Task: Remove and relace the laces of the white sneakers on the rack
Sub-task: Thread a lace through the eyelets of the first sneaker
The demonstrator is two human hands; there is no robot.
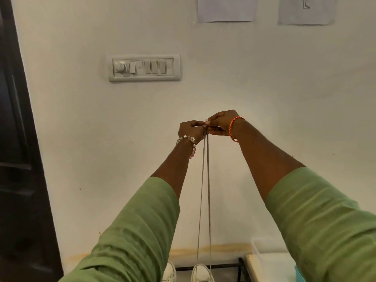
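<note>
Pinching the two ends of a grey lace (205, 180) together, both hands are raised in front of a white wall (101, 139), a little past centre toward 3 o'clock in the head view. The left hand (191, 130) has its grip closed on the lace, thumb and forefinger curled round the strand tips; the right hand (220, 123) meets it fingertip to fingertip, its grip likewise closed on the same lace ends. A beaded bracelet (188, 139) circles the left wrist and an orange thread band (233, 129) the right. Green sleeves (142, 231) cover both forearms from the elbow back.

From the pinch the lace drops as two taut strands, close together and nearly parallel, running toward 6 o'clock. They reach a white sneaker (202, 273) at the bottom edge of the view; how they enter the eyelets cannot be told. A second white sneaker (169, 271) sits just beside it toward 9 o'clock, partly hidden by the left sleeve. Both rest on a dark metal rack (223, 266), of which only thin bars show.

At 11 o'clock from the hands a switch panel (144, 67) is set in the wall. Two paper sheets (225, 9) hang at 12 and 1 o'clock. A dark door frame (18, 139) fills the 9 o'clock edge, and a pale translucent bin (264, 253) stands at 5 o'clock.
</note>
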